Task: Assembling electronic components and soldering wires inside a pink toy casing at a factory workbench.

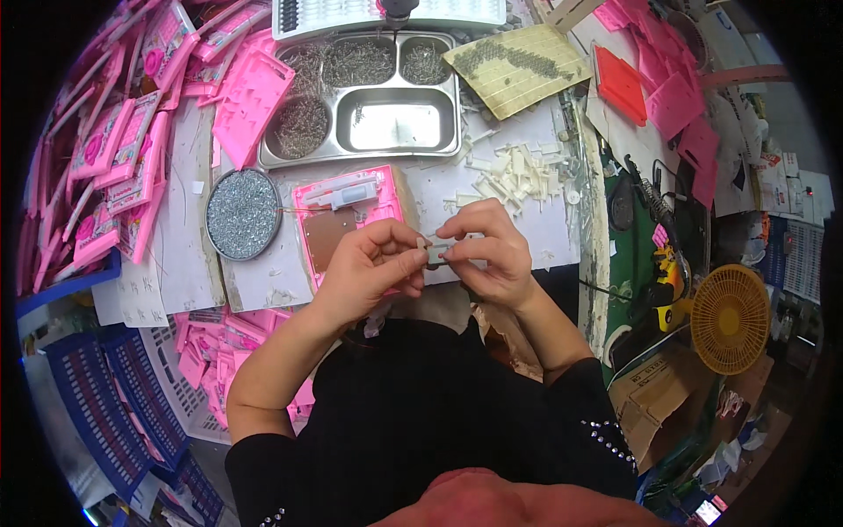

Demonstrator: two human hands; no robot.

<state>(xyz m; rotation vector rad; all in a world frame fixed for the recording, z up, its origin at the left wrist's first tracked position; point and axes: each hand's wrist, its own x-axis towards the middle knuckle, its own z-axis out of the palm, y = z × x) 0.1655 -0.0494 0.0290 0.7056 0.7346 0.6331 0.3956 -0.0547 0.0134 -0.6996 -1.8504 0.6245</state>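
Note:
Over the table's front edge, my left hand point(376, 268) and my right hand point(490, 253) meet. A small whitish plastic part point(437, 255) is pinched between their fingertips, partly hidden by the fingers. Just beyond my left hand lies an open pink plastic casing point(386, 189). It bears a brown board point(328, 235) and a white translucent plastic piece point(353, 193), with a thin wire at its left side. Beyond my right hand is a loose pile of small cream plastic parts point(514, 178).
A steel compartment tray point(351, 156) holds small metal parts. Left of the casing stands a round dish point(243, 215) of tiny silvery pieces. Pink packaged toys point(132, 145) are heaped at the left. A yellow card point(518, 70) lies at the back; a yellow fan point(731, 318) stands right.

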